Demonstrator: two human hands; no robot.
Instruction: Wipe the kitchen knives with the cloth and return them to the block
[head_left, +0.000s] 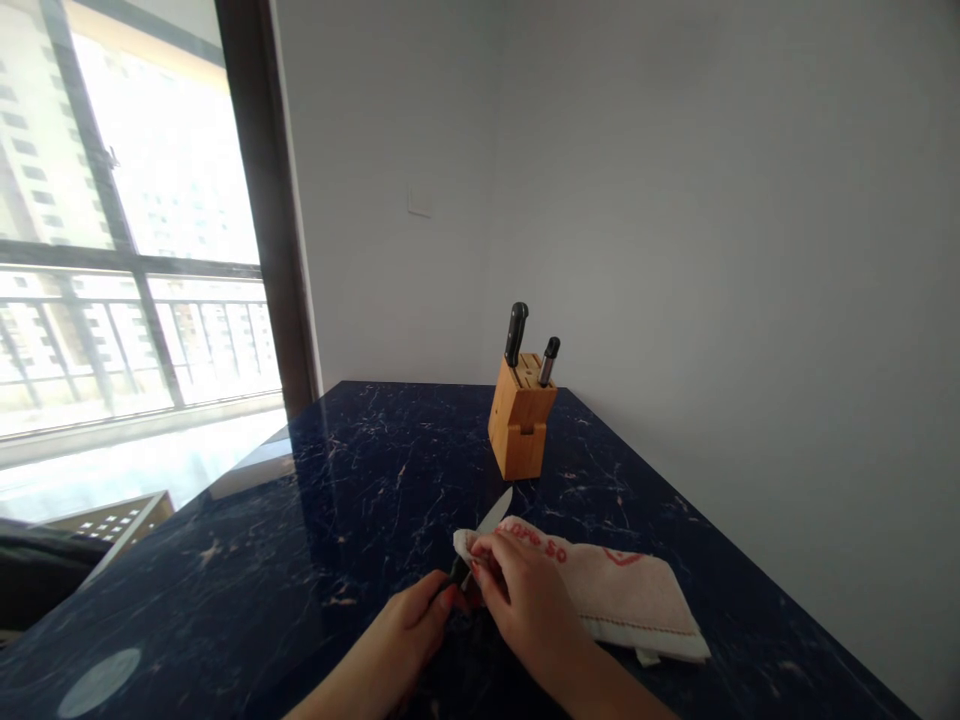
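My left hand is closed around the dark handle of a knife, whose blade points up and away to the right. With my right hand I pinch a corner of a white towel with red lettering. That corner is folded over the blade near the handle, so part of the blade is hidden. The rest of the towel lies spread on the table to the right of my right hand.
Beyond the knife tip stands a wooden knife block, holding a black-handled knife and another dark-and-silver handle. The dark blue marbled table meets a grey wall on the right. A round pale patch lies near the left edge.
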